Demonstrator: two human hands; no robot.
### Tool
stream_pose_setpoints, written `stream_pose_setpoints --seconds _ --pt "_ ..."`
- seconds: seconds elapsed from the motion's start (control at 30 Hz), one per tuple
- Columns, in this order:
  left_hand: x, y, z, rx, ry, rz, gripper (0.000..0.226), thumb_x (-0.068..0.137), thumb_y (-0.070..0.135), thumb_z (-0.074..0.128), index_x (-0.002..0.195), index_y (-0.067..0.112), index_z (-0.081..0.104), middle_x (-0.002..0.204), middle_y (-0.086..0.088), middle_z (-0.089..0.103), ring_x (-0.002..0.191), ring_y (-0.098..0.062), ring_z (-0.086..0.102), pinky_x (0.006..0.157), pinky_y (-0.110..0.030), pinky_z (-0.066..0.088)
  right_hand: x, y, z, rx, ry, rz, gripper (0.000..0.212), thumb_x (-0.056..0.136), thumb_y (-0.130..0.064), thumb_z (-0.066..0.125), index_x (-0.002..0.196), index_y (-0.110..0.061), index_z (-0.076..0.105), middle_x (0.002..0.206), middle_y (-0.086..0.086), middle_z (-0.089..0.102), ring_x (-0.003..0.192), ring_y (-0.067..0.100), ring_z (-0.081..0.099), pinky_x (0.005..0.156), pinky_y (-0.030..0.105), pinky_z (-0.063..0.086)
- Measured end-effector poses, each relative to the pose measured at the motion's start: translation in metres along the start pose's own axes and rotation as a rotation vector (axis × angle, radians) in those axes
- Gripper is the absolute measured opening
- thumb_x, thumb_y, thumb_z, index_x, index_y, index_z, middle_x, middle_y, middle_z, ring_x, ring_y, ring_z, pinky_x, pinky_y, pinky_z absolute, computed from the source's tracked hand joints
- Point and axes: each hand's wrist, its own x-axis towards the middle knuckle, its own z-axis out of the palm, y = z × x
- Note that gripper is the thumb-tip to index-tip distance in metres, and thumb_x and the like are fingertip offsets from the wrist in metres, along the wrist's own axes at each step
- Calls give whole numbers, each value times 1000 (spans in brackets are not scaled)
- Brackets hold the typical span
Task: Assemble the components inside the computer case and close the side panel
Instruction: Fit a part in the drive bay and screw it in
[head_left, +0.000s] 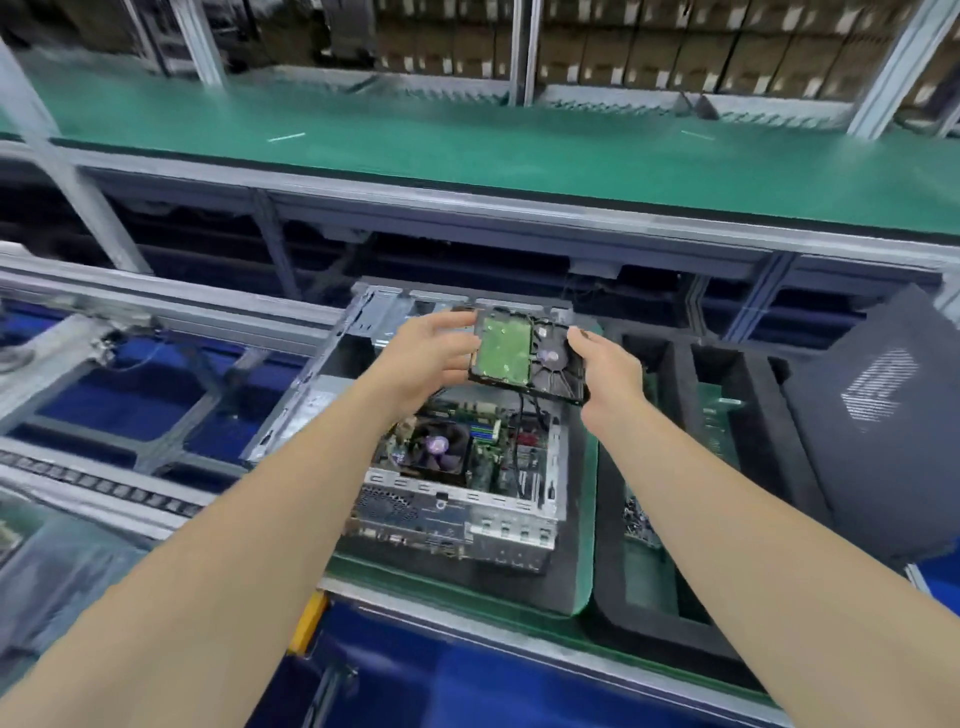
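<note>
hard drive | held: left grip, right grip | seemingly above case

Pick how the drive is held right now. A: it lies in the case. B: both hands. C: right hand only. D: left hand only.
B: the left hand holds the drive at its left edge and the right hand at its right edge, above the open case.

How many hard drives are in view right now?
1. The hard drive is held over the open case between the left hand and right hand, circuit board up. Others may sit hidden in the foam tray to the right.
</note>
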Motion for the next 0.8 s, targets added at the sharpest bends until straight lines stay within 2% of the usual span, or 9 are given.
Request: stream_pose_setpoints --seconds 0.03,0.1,0.17,0.3,0.4,0.5,0.67,0.73,0.8 --pt "1 -2 -12 -6 -20 -25 63 88 13 73 145 9 48 85 1 76 69 -14 72 64 -25 56 0 1 9 13 16 11 32 91 -29 83 121 -22 74 110 -14 66 106 16 61 98 44 48" --pt "4 -9 -33 -67 -78 -90 69 90 4 71 151 11 41 88 -5 74 73 -19 73 68 -30 57 -1 4 25 81 39 22 26 92 -22 81 116 -15 75 110 1 77 99 27 73 88 45 58" --pt "6 -15 -45 -144 -155 -166 67 93 -5 65 152 15 40 107 -17 74 93 -32 76 75 -36 61 -2 7 40 212 31 32 23 96 -12 74 118 -5 71 118 16 77 95 32 76 90 46 62" --pt "9 -21 -54 -374 -255 -295 53 88 -4 67 135 9 47 136 -30 59 111 -52 67 82 -51 61 -12 20 67 256 6 61 10 104 -8 62 110 -1 65 102 17 74 71 23 72 59 32 60" --pt "13 -23 -58 -356 -273 -394 47 88 20 66 129 0 55 130 -28 65 109 -53 67 82 -56 60 -19 33 72 231 11 105 19 106 -10 58 122 0 63 115 20 72 83 26 69 72 37 58" --pt "19 -29 -58 -215 -242 -419 33 89 19 65 118 4 64 122 -22 70 103 -40 73 77 -53 61 -21 41 73 157 -19 116 24 109 -18 57 123 -1 64 119 14 74 88 28 72 77 39 60" --pt "26 -39 -51 -32 -277 -506 8 90 21 66 90 14 68 94 -11 75 85 -32 72 67 -38 57 -21 60 75 -63 31 192 37 110 -34 51 127 -4 66 123 18 74 118 39 70 104 60 54" --pt "27 -44 -53 17 -255 -520 5 85 16 64 86 12 67 85 -10 74 73 -29 72 60 -35 59 -19 68 73 -187 85 210 34 109 -32 48 120 -6 66 130 22 70 125 41 65 111 57 49" --pt "28 -49 -59 31 -244 -534 10 80 14 62 87 11 69 84 -10 74 69 -29 73 56 -33 59 -18 74 71 -311 108 188 28 107 -24 45 112 -5 65 129 23 69 113 38 68 100 48 55"
